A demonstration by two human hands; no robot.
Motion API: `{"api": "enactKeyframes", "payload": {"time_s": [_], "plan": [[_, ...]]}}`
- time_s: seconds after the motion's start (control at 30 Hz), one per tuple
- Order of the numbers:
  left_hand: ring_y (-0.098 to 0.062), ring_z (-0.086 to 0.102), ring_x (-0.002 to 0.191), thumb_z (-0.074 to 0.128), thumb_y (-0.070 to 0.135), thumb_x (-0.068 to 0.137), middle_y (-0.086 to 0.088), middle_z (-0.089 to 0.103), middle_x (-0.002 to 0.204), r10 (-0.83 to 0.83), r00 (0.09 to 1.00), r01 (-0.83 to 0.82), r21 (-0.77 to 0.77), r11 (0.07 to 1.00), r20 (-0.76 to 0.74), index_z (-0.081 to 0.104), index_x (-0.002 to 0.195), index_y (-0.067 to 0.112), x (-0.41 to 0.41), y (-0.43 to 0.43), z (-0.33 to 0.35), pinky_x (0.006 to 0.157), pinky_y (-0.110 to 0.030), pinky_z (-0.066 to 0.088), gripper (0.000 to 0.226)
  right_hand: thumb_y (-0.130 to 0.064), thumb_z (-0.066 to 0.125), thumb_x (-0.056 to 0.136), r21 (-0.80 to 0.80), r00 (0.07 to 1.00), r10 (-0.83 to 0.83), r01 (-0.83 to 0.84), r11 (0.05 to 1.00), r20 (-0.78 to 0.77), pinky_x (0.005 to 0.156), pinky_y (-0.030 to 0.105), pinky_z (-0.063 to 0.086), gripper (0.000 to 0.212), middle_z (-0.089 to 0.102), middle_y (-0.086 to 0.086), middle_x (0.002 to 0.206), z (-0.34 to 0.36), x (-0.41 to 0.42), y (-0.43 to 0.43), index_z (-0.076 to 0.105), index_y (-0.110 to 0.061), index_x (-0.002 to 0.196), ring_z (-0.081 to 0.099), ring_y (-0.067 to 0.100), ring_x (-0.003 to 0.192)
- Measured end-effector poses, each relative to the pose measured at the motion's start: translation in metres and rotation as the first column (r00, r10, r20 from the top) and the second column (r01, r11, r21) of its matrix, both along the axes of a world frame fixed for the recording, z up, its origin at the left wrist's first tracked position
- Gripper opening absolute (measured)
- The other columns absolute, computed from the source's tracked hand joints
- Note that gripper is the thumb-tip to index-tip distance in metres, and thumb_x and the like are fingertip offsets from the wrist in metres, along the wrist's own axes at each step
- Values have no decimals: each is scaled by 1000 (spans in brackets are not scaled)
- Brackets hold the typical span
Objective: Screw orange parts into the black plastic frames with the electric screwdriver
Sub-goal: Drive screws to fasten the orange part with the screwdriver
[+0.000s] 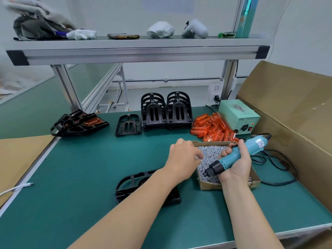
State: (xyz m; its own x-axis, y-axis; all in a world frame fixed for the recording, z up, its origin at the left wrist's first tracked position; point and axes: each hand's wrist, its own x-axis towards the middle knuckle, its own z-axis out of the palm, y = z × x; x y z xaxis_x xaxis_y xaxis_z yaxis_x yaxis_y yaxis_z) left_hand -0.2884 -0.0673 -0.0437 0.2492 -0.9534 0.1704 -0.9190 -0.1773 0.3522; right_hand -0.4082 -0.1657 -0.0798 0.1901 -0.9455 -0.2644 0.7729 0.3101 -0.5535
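Teal screwdriver (239, 155) (black nose); orange parts (213, 129); black frames (166, 112).

Green-matted bench (80, 168) w/ aluminium-frame shelf (136, 51) above, pale wall (125, 15) behind, big cardboard box (287, 105) at right.

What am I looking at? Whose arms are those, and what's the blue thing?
The camera sits on a person's head, so you see their own arms from above. The right hand grips a blue electric screwdriver. The left hand reaches into a cardboard box full of little screws. On the green table stand stacked black frames. The nearest frame lies under the left arm. The orange parts get screwed into them.
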Motion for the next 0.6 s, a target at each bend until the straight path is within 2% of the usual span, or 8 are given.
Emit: {"api": "enactKeyframes", "payload": {"time_s": [0.1,0.23,0.3,0.47,0.53,0.6], "plan": [[-24,42,105,61,36,93,5,51,93,-48,992,37,102,994,115,73,106,37,-7,-14,-4,78,-35,27,17,-40,70,90,-7,1000,28,-28,1000,-12,54,20,38,25,50,-4,68,0,-1,0,56,-18,90,46,8,56],[-24,41,104,60,28,94,4,59,97,-142,961,89,222,971,236,71,108,34,-14,-26,-8,87,-38,29,19,-39,68,92,-28,999,43,-43,999,-2,56,20,36,24,49,-3,71,0,-1,0,56,-18,89,44,8,57],[-24,43,100,58,19,93,5,57,89,-167,951,102,248,963,259,70,102,31,-17,-29,-7,90,-39,31,19,-39,67,92,-39,999,49,-49,998,-1,56,20,36,24,49,-4,69,1,-1,1,56,-18,86,44,8,56],[-22,43,82,58,13,88,6,51,74,-148,971,120,155,981,187,56,74,26,-20,-28,-13,82,-37,30,19,-38,65,94,-46,998,61,-61,997,8,55,20,34,25,47,-3,67,2,-2,1,55,-17,84,42,8,56],[-23,44,80,58,16,89,4,54,73,-129,985,116,109,987,116,60,76,26,-19,-25,-18,81,-36,29,17,-38,65,94,-43,998,61,-60,997,7,57,20,33,24,47,-3,69,1,-1,1,55,-17,86,41,8,58],[-23,47,82,58,18,90,1,63,78,-96,995,94,58,994,34,71,86,25,-19,-23,-21,83,-36,33,15,-36,65,94,-43,999,54,-53,998,8,59,21,33,23,47,-3,73,1,-1,1,54,-17,87,41,9,60]]}}
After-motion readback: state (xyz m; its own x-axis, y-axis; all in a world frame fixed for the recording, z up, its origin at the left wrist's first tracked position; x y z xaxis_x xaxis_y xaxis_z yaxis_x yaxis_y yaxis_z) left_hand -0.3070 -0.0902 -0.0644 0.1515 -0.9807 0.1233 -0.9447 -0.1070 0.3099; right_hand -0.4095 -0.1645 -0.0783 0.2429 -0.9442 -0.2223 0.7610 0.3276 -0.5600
